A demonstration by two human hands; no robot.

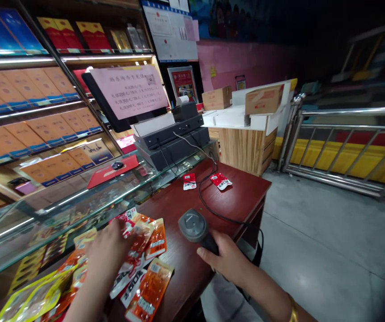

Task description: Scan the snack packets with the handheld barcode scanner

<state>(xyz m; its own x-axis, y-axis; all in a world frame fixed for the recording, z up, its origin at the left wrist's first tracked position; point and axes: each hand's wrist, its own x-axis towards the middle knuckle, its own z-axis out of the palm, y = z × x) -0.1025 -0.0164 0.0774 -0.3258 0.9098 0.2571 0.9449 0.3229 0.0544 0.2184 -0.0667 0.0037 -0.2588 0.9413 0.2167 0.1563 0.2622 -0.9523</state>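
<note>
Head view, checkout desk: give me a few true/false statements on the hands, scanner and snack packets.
1. The right hand grips the dark grey handheld barcode scanner. True.
2. The left hand rests on the black computer mouse. False: it lies on the pile of orange and red snack packets.
3. Two small red and white packets lie apart near the far end of the dark red wooden desk. True.
4. The scanner is cordless. False: a black cable runs from it.

Dark grey scanner (pixel 193 225), orange and red snack packets (pixel 148 243), two red-white sachets (pixel 190 181), dark red-brown bench (pixel 242 197), pink sign (pixel 128 89).
</note>
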